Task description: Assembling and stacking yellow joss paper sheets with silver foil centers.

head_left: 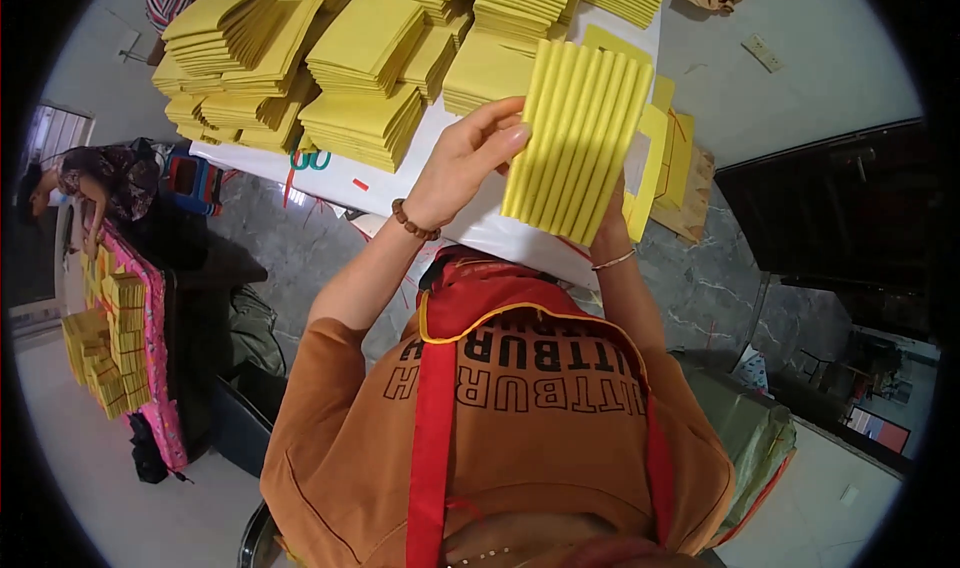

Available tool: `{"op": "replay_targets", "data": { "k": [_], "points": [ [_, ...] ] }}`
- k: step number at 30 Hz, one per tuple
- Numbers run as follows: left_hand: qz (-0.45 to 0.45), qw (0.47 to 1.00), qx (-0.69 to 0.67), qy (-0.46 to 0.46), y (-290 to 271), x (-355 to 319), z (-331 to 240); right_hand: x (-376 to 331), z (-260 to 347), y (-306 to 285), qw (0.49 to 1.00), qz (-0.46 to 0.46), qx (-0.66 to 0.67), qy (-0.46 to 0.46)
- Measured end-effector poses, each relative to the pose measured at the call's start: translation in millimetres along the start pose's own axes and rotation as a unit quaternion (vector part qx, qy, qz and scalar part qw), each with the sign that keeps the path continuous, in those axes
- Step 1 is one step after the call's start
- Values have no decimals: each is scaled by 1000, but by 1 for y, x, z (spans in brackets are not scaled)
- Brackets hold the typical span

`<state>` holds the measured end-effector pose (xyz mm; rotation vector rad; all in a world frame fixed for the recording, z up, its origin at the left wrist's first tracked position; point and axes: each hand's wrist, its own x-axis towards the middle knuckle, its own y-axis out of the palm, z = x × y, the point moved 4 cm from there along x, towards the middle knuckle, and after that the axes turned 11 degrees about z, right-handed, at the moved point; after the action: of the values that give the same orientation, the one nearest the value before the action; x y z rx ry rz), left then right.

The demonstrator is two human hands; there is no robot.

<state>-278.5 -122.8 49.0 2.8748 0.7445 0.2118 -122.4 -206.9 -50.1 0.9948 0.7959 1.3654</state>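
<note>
Upright over the table's near edge is a bundle of folded yellow paper (578,143), its rounded folds turned toward me in a row of ridges. My left hand (480,148) grips its left edge, thumb on the front and fingers bent at the side. From the lower right, my right hand (612,236) holds the bundle; most of its fingers are hidden behind the paper. Stacks of flat yellow paper (365,43) stand just beyond my left hand. More yellow sheets (650,168) lie to the right of the bundle.
The white-covered table (420,183) carries several more stacks along its far side. Teal-handled scissors (310,160) lie at its left edge. A person (105,183) is at a pink-covered table (155,358) with yellow bundles (115,338) on the left. A dark bin (245,418) stands nearby.
</note>
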Motion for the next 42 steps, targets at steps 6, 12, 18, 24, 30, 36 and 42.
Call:
{"op": "replay_targets", "data": {
  "k": [6,12,18,24,30,36,42],
  "points": [
    [8,999,39,-9,9,13,8,-10,19,-27,1000,-10,-18,-1],
    [-6,992,128,16,20,26,5,-9,33,-24,999,9,-38,2],
    [-56,989,135,32,29,38,-2,-6,40,-21,995,86,31,28],
    [-53,978,200,7,30,37,3,-8,40,-29,999,-1,-46,21],
    [-53,977,207,-2,32,33,4,-10,38,-27,996,17,-78,28],
    [-70,969,235,-1,33,30,4,-7,32,-29,994,97,-35,26],
    [-86,970,226,5,31,27,6,-6,30,-23,995,47,-75,48]
  ]
}}
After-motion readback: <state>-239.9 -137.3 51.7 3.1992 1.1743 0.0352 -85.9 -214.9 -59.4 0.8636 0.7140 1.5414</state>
